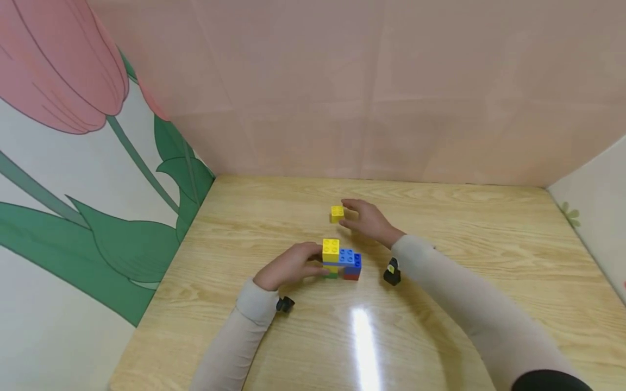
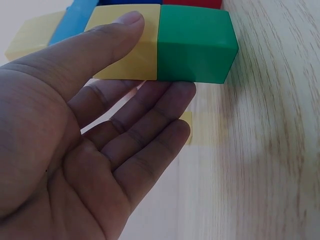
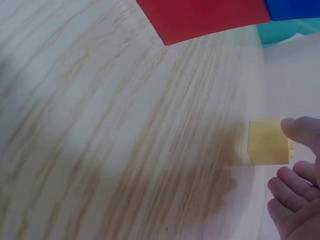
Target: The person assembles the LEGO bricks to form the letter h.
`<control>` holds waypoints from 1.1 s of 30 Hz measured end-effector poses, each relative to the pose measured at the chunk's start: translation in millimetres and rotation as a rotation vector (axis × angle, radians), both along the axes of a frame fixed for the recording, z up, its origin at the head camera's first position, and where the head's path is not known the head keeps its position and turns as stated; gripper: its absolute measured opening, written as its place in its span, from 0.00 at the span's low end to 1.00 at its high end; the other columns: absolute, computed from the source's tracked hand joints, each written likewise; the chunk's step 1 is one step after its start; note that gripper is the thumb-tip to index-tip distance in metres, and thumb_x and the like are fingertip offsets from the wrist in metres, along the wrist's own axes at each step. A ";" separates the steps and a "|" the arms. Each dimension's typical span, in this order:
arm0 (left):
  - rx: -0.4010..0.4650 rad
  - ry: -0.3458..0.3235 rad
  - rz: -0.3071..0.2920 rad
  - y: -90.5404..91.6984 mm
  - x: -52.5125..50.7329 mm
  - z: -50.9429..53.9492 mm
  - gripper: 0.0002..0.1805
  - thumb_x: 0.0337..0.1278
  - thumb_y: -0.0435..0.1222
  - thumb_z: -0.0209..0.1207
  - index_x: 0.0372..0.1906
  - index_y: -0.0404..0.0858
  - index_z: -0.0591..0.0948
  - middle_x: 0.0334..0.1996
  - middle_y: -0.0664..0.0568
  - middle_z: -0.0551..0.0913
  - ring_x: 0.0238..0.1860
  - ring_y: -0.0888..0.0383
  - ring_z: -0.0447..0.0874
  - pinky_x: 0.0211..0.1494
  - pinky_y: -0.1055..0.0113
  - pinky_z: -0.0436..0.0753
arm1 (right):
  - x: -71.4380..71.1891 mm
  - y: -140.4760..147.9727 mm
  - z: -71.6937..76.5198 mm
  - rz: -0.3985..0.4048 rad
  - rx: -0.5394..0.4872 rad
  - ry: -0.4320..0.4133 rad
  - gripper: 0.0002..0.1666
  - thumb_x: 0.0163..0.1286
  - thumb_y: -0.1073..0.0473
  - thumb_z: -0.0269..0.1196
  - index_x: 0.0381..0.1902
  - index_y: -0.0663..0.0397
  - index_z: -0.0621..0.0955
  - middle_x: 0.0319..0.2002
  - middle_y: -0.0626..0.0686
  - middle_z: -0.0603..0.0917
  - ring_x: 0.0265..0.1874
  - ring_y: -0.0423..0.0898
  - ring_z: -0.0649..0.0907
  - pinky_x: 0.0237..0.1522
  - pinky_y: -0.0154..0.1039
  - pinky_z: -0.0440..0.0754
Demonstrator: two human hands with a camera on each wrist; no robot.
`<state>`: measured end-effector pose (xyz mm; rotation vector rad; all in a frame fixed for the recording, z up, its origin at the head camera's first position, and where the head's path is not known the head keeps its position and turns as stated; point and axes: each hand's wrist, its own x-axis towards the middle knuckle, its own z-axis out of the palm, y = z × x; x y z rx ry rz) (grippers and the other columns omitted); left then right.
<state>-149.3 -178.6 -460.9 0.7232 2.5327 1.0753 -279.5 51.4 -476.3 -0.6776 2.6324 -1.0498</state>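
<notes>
A structure of toy building blocks (image 1: 346,256) stands on the table. It has a yellow block on top, a blue plate and blue blocks, with a lower yellow block (image 2: 127,55) over a green block (image 2: 197,45) at left and a red block (image 3: 210,17) at right. My left hand (image 1: 293,266) holds the structure's left side, its thumb across the lower yellow block and its fingers curving around the far side. Beyond the structure lies a loose yellow block (image 1: 337,214). My right hand (image 1: 369,221) is just right of it, thumb and fingers spread; whether they touch it I cannot tell.
The light wood table (image 1: 489,239) ends at a pink backdrop (image 1: 367,108) behind. A wall panel with printed tulips (image 1: 146,250) borders the left, and a pale panel (image 1: 596,206) the right. Black wrist cameras (image 1: 392,272) hang under both sleeves.
</notes>
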 end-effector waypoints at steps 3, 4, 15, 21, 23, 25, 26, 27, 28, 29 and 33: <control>-0.002 0.005 -0.005 -0.1 -0.7 -0.2 0.21 0.58 0.44 0.66 0.56 0.46 0.80 0.47 0.62 0.82 0.47 0.67 0.80 0.55 0.65 0.79 | -0.6 -1.5 -1.0 -0.003 -0.001 0.014 0.36 0.70 0.50 0.63 0.71 0.52 0.66 0.68 0.55 0.69 0.65 0.54 0.71 0.65 0.54 0.68; -0.003 0.005 -0.004 0.0 -0.7 -0.3 0.21 0.58 0.44 0.66 0.56 0.46 0.80 0.47 0.62 0.82 0.47 0.67 0.80 0.55 0.65 0.79 | -0.8 -1.9 -1.3 -0.002 0.000 0.018 0.35 0.71 0.50 0.62 0.71 0.52 0.66 0.68 0.55 0.70 0.65 0.53 0.71 0.65 0.54 0.68; -0.011 -0.011 0.013 0.1 0.3 -2.3 0.20 0.58 0.46 0.66 0.55 0.47 0.80 0.45 0.63 0.82 0.47 0.67 0.80 0.54 0.65 0.79 | -0.8 -3.8 -6.7 -0.009 -0.005 0.025 0.29 0.72 0.55 0.61 0.69 0.54 0.69 0.65 0.57 0.73 0.62 0.54 0.74 0.61 0.53 0.74; -0.008 -0.016 0.014 1.0 -1.4 -3.2 0.19 0.58 0.44 0.67 0.53 0.45 0.80 0.45 0.63 0.82 0.47 0.67 0.80 0.54 0.66 0.80 | -1.3 -1.6 -10.1 -0.014 -0.020 0.045 0.27 0.72 0.56 0.61 0.66 0.55 0.72 0.61 0.57 0.77 0.59 0.54 0.77 0.58 0.51 0.76; -0.007 -0.018 0.013 1.2 -1.5 -2.7 0.19 0.58 0.44 0.67 0.54 0.45 0.80 0.45 0.62 0.82 0.47 0.67 0.80 0.54 0.66 0.80 | -1.8 -1.1 -11.0 -0.015 -0.021 0.051 0.27 0.71 0.55 0.62 0.65 0.55 0.73 0.60 0.56 0.78 0.58 0.53 0.78 0.58 0.50 0.77; -0.006 -0.019 0.012 1.5 -1.4 -2.5 0.19 0.58 0.44 0.66 0.54 0.45 0.80 0.46 0.63 0.82 0.47 0.67 0.80 0.54 0.66 0.80 | -2.0 -0.4 -10.8 -0.011 -0.025 0.058 0.26 0.71 0.55 0.62 0.65 0.56 0.73 0.60 0.57 0.78 0.57 0.53 0.78 0.57 0.51 0.77; -0.006 -0.021 0.012 1.5 -1.5 -2.7 0.19 0.58 0.44 0.66 0.54 0.45 0.80 0.45 0.63 0.82 0.47 0.67 0.80 0.54 0.66 0.80 | -2.1 0.0 -10.7 -0.011 -0.025 0.059 0.26 0.71 0.55 0.62 0.64 0.56 0.73 0.59 0.57 0.78 0.57 0.53 0.78 0.57 0.51 0.77; -0.007 -0.021 0.012 1.5 -1.7 -3.0 0.19 0.58 0.44 0.66 0.54 0.46 0.80 0.45 0.63 0.82 0.47 0.67 0.80 0.54 0.66 0.80 | -2.2 0.3 -10.6 -0.011 -0.023 0.060 0.26 0.71 0.55 0.62 0.64 0.56 0.73 0.59 0.57 0.78 0.57 0.53 0.78 0.57 0.51 0.77; -0.008 -0.022 0.012 1.6 -1.8 -3.4 0.20 0.59 0.44 0.66 0.55 0.46 0.80 0.45 0.63 0.82 0.47 0.67 0.80 0.54 0.66 0.79 | -2.4 0.5 -10.6 -0.012 -0.022 0.058 0.26 0.71 0.55 0.62 0.64 0.56 0.73 0.59 0.56 0.78 0.57 0.53 0.78 0.57 0.51 0.77; -0.010 -0.021 0.013 1.6 -2.0 -3.8 0.20 0.59 0.45 0.66 0.55 0.46 0.80 0.45 0.63 0.82 0.47 0.67 0.80 0.54 0.66 0.79 | -2.6 0.8 -10.6 -0.011 -0.022 0.056 0.26 0.71 0.55 0.62 0.64 0.56 0.74 0.59 0.56 0.78 0.57 0.53 0.78 0.57 0.51 0.77; -0.022 -0.020 0.019 1.2 -2.5 -4.4 0.20 0.59 0.46 0.66 0.55 0.46 0.80 0.45 0.64 0.82 0.47 0.67 0.80 0.54 0.66 0.79 | -3.6 1.2 -11.3 -0.011 -0.020 0.042 0.25 0.72 0.53 0.62 0.63 0.55 0.74 0.58 0.55 0.79 0.56 0.52 0.78 0.57 0.51 0.77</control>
